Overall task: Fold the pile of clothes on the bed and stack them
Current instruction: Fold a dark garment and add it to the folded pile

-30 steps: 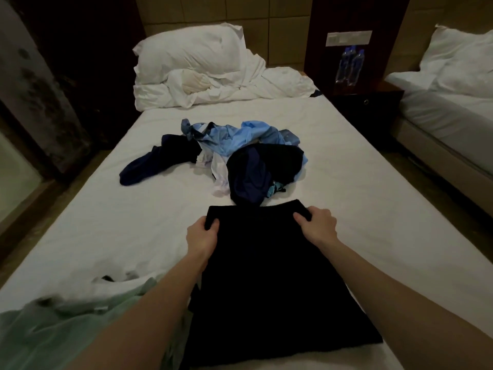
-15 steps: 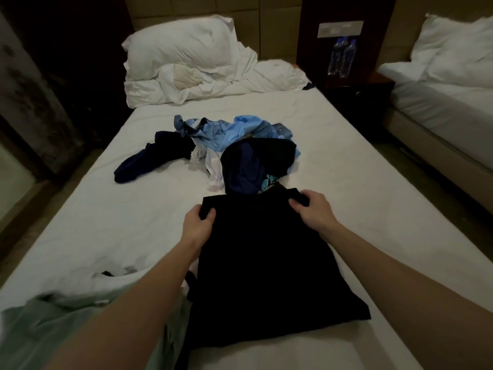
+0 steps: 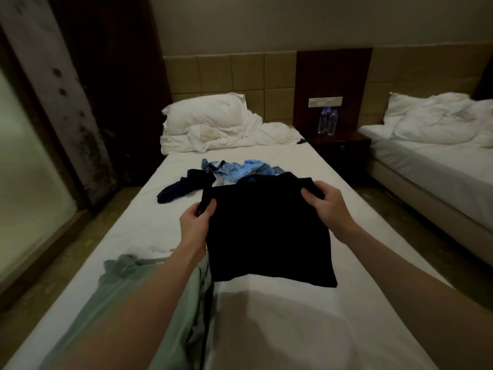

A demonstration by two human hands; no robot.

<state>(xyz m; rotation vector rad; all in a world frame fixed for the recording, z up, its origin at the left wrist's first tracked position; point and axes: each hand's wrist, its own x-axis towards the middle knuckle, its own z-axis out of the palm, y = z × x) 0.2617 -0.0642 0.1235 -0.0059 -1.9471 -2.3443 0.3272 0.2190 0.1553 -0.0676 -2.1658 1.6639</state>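
folded black cloth garment (image 3: 269, 231) held up between both hands over the white bed (image 3: 346, 329), left hand (image 3: 196, 222) and right hand (image 3: 329, 206) each pinching an upper corner, rumpled blue and navy clothes pile (image 3: 226, 173) just beyond the hands, pale green garment (image 3: 149, 295) under the left forearm

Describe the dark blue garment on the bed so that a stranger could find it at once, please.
Start at the white pillow at the head of the bed, then come down to the clothes pile in the middle. The dark blue garment trails from the pile's left edge. Unlike the light blue shirt beside it, it is dark and stretched out long.
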